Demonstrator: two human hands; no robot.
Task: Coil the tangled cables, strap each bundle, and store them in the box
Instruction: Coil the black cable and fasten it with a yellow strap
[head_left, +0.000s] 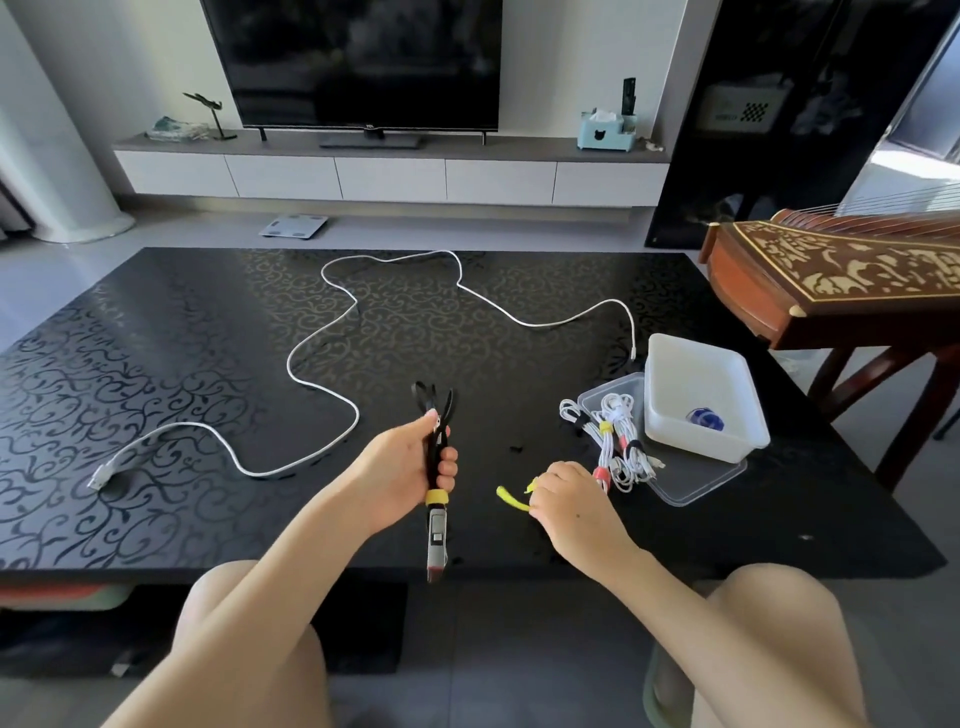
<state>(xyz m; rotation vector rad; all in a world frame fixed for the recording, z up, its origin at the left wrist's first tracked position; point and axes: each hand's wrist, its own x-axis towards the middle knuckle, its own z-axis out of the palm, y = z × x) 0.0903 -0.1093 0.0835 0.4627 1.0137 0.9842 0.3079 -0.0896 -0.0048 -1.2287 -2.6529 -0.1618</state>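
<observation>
My left hand (400, 470) grips a coiled black cable bundle (435, 415), upright, with a yellow strap (437, 499) round its lower end and grey plugs hanging below. My right hand (563, 496) pinches a loose yellow strap (511, 500) just above the table. A long white cable (332, 312) lies uncoiled across the black table (156, 364). White strapped cable bundles (615, 441) lie on a clear lid (691, 480). The white box (701, 364) stands at the right with a blue item (705, 418) inside.
A wooden zither (841, 275) on a stand juts in at the far right beside the table. A TV console and a floor scale stand beyond the table. My knees are below the near table edge.
</observation>
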